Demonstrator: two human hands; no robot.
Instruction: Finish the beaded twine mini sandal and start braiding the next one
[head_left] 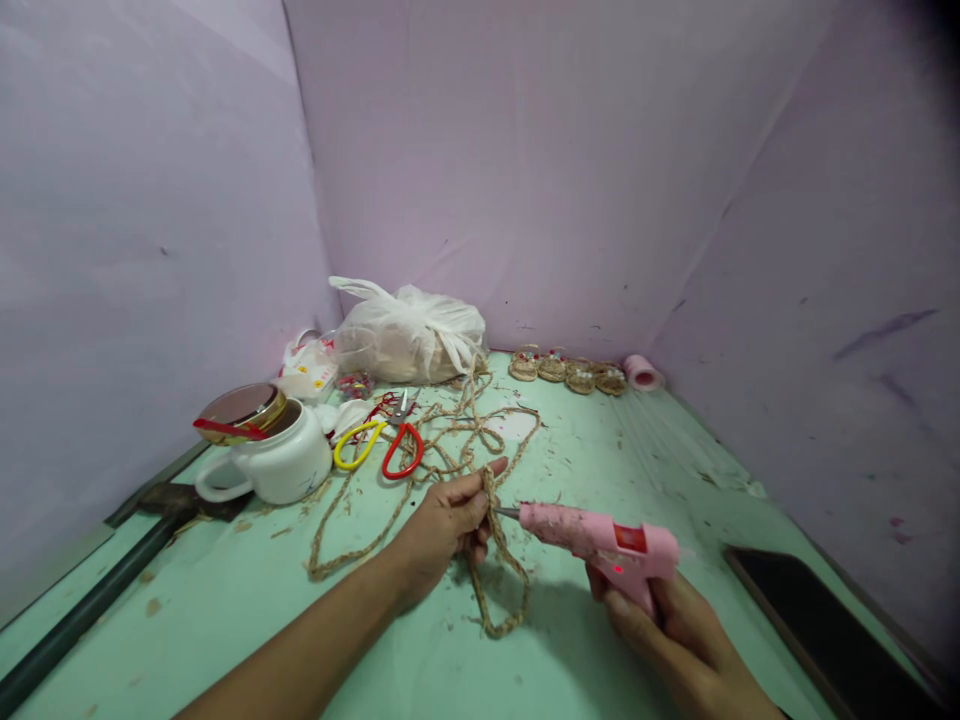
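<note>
My left hand (450, 525) pinches a braided jute rope (501, 630) near the middle of the table, with one loop hanging below the fingers. More of the rope trails in loose coils behind the hand. In my right hand (671, 630) is a pink glue gun (592, 530), gripped by its handle, a small red light showing on it. Its metal nozzle points left and meets, or nearly meets, the rope at my left fingertips. Scissors (394, 440) with one yellow and one red handle lie open beyond my left hand.
At left stand a white mug (285, 465) with a lid (244, 405) on it and a hammer (97, 590). A white plastic bag (420, 330) sits at the back, near several small woven sandals (580, 375) and a pink roll (643, 373). A dark phone (817, 630) lies at right.
</note>
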